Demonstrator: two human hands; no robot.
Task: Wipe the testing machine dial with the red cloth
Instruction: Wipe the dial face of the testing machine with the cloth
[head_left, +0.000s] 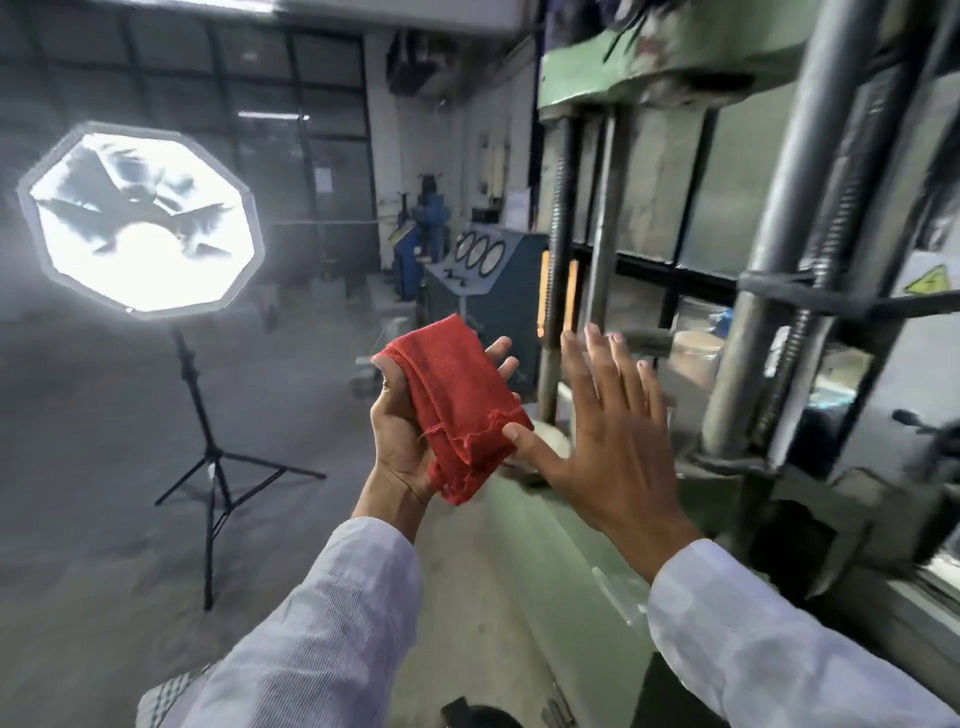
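A folded red cloth (457, 400) lies across the palm of my left hand (410, 426), which grips it at chest height in the middle of the view. My right hand (608, 431) is beside it to the right, fingers spread flat, its thumb touching the cloth's lower corner. Far behind the cloth, a blue console carries three round white dials (480, 252) in a row. The large green testing machine (675, 208) with steel columns fills the right side; no dial of its own shows here.
A bright octagonal studio light (140, 218) on a black tripod (213, 467) stands on the concrete floor at left. The green machine base (561, 561) runs along the lower right. Blue equipment (421, 244) stands by the far wall.
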